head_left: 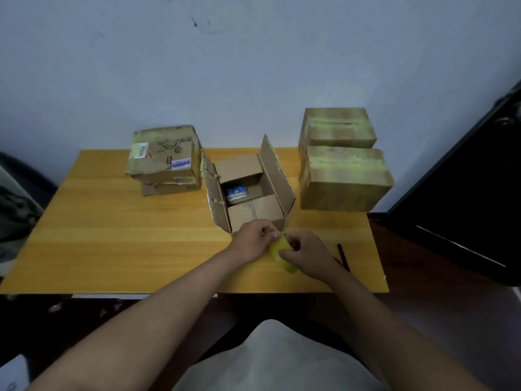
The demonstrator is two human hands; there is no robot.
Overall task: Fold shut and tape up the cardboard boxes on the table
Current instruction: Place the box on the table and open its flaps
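Note:
An open cardboard box stands mid-table with its long side flaps up and a blue packet inside. Just in front of it, my right hand grips a yellow tape roll that rests on the table. My left hand pinches at the roll's upper edge, fingertips against the tape. Two taped boxes are stacked at the right. A closed labelled box sits on a flatter box at the left.
The wooden table stands against a pale wall. A dark pen-like tool lies right of my right hand. Dark furniture borders the table's right side, and a dark chair sits at the left.

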